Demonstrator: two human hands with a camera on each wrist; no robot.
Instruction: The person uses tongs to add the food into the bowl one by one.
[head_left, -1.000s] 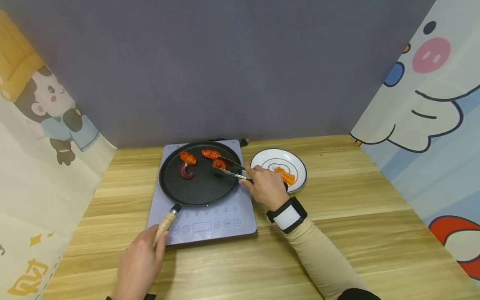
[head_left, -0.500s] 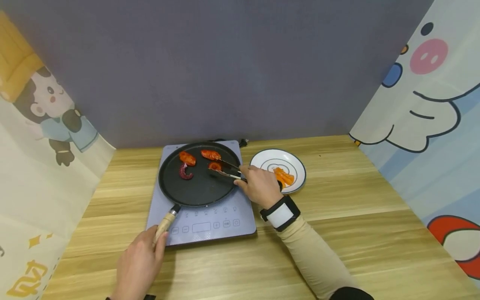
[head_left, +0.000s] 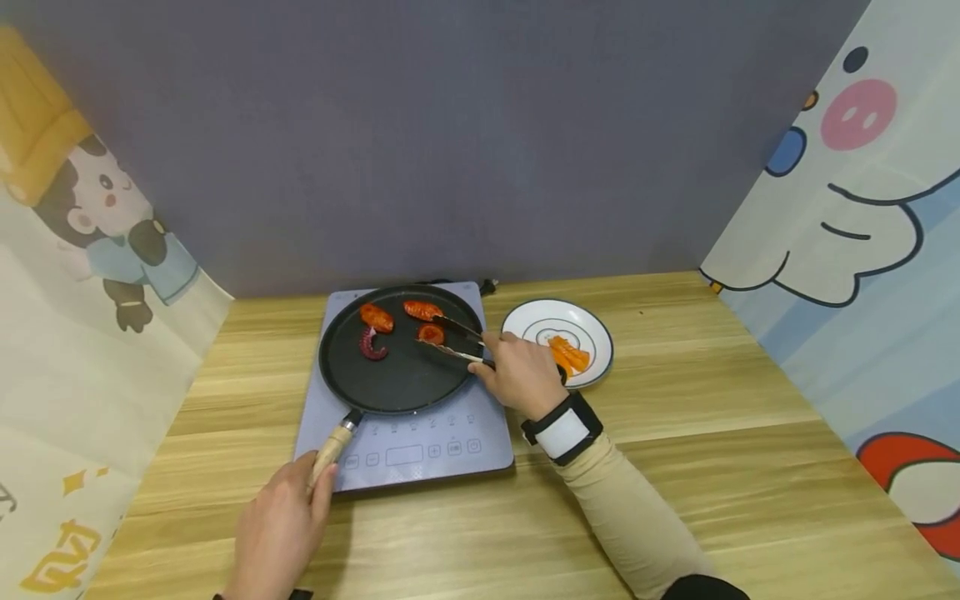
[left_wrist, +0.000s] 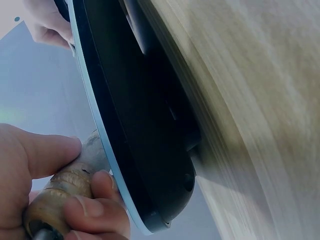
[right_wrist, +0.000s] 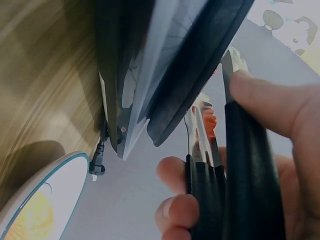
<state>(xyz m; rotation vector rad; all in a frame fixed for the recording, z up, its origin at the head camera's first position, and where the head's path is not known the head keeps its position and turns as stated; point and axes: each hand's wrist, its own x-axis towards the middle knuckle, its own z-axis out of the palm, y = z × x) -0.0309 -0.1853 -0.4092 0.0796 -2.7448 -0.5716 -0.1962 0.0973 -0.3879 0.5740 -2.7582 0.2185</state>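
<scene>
My left hand [head_left: 279, 521] grips the wooden handle [head_left: 330, 450] of a flat black pan [head_left: 397, 379]; in the left wrist view the thumb and fingers wrap this handle. My right hand [head_left: 527, 375] holds metal tongs [head_left: 461, 353] with black handles [right_wrist: 252, 175]. Their arms are spread on either side of a round red-orange food piece [head_left: 431, 334] in the pan. Just behind it lies a red chicken wing [head_left: 422, 310], close to the far tong tip. Another red wing [head_left: 377, 317] and a curled purple octopus tentacle [head_left: 372, 343] lie on the pan's left part.
Beneath the pan is a grey induction cooker [head_left: 420, 467] with touch buttons along its front. A white plate [head_left: 525, 317] with orange food pieces [head_left: 570, 354] stands right of it, partly behind my right hand. A black power plug [head_left: 489, 286] lies behind the cooker.
My right hand and the tongs have shifted slightly left. The round piece has moved left and down in the pan, and the tong arms now stand apart around it. My left hand stays put.
</scene>
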